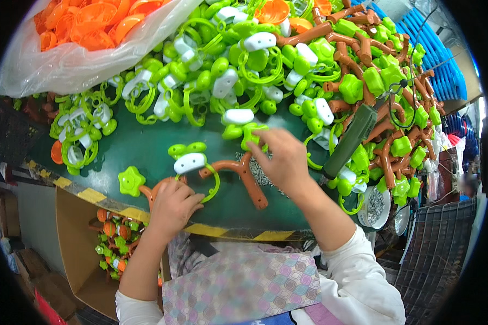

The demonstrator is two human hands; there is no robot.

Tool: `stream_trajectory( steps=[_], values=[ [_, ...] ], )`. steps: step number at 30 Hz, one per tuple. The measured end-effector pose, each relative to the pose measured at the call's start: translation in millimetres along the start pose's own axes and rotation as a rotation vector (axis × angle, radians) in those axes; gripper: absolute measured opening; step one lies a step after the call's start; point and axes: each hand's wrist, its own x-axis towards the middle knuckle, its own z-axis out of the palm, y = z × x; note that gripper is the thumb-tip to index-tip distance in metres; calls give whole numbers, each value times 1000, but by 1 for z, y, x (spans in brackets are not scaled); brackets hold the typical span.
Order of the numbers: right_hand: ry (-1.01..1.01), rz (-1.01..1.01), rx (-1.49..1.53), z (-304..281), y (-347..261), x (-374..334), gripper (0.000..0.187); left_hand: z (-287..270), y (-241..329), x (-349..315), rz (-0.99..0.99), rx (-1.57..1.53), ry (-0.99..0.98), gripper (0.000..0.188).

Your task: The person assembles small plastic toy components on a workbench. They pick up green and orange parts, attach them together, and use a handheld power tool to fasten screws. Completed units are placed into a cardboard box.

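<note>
My left hand lies at the table's near edge, fingers curled over a green ring topped with a white block and green lobes. Beside it, an orange-brown plastic branch with a green star knob runs partly under that hand. My right hand pinches the green star-shaped knob at the top of a forked brown plastic branch. Above this knob sits another white block with green lobes. The fingers hide part of where knob and branch meet.
Green-and-white ring parts heap across the back, with brown branches at right. A dark green power screwdriver hangs right of my hand. Loose screws lie behind the branch; a white bowl holds more. Orange cups fill a plastic bag.
</note>
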Motion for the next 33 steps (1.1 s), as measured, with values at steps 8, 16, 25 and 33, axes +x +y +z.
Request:
stream_trajectory(
  steps=[8,16,25,33],
  values=[
    [430,-92,-264,-7,103,188,39,-15,9,9,-51,-45,-70,40],
    [306,-21,-320,-47,66,185,24,-12,20,9,-217,-312,127,59],
    [-360,-364,711,-8,-32,15,17,-16,37,38,-542,-1285,421,94],
    [-810,-205,1020,-7,-19,-27,14,-23,7,-7,-216,-167,-75,46]
  ],
)
